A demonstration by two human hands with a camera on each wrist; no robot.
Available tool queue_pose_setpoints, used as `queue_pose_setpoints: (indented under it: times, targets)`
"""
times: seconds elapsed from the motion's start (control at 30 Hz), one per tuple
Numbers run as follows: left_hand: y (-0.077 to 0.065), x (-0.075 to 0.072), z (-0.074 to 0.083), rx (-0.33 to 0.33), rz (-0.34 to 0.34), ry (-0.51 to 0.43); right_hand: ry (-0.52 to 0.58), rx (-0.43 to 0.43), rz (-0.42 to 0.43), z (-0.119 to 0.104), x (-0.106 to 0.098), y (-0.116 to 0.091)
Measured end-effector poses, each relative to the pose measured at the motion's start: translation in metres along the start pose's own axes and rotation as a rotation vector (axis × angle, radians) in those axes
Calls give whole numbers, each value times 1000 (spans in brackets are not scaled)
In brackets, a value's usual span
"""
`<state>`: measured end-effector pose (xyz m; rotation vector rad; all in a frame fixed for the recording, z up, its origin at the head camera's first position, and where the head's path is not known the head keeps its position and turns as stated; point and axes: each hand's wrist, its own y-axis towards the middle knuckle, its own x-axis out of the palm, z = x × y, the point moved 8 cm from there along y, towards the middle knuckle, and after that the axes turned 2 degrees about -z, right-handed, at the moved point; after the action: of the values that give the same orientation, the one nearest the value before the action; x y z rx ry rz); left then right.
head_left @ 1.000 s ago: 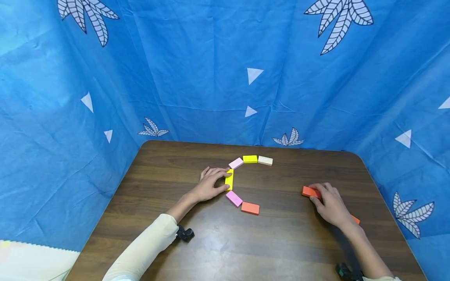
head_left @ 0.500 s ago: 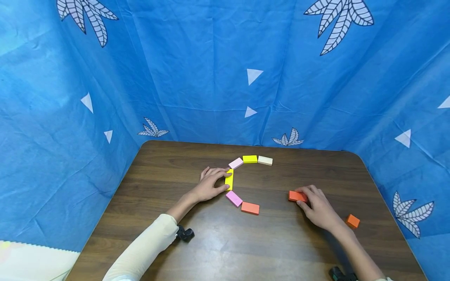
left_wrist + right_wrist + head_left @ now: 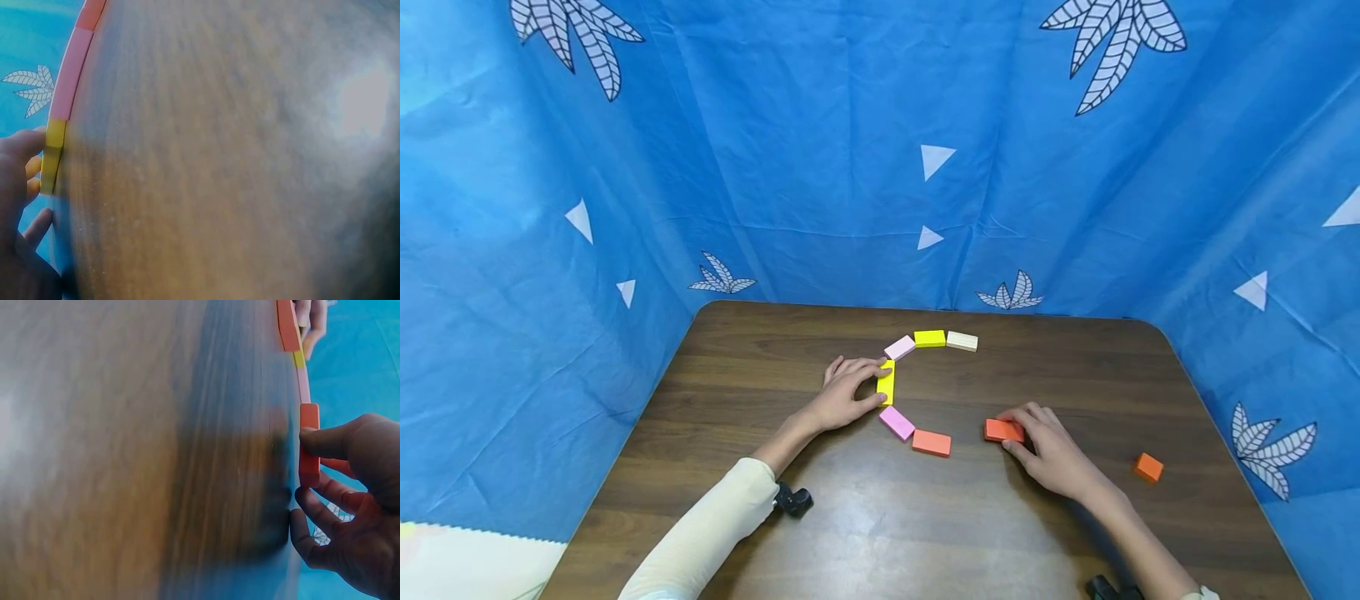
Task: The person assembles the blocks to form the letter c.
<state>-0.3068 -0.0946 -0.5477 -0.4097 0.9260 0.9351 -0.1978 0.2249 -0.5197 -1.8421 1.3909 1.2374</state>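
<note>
In the head view, several coloured wooden blocks form a curve open to the right. My left hand (image 3: 838, 400) holds the upright yellow block (image 3: 886, 387) at the curve's left, thumb by its near end and fingertips by its far end. Below it lie a pink block (image 3: 897, 423) and an orange-red block (image 3: 932, 443), end to end. Above it come a light pink block (image 3: 899, 347), a second yellow block (image 3: 929, 338) and a pale wooden block (image 3: 962, 341). To the right, my right hand (image 3: 1056, 458) pinches another orange-red block (image 3: 1002, 430), whose long side shows in the right wrist view.
A lone orange block (image 3: 1148, 467) lies on the right side of the brown wooden table (image 3: 880, 533). Blue patterned cloth (image 3: 820, 167) hangs around the table's back and sides. Black wrist cameras sit on both wrists.
My right hand has carried its orange-red block leftward, toward the curve's near end, uncovering the lone orange block. The left hand keeps its place on the yellow block.
</note>
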Motion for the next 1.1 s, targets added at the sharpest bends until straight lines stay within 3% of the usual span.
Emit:
queue_pose_setpoints:
  times: [0.73,1.1]
  targets:
    - [-1,-1,1,4,-1,-20,15,-114,-30,-31,25,8]
    - [0,0,1,14,10,-7,2,-120,-36,-37,28,13]
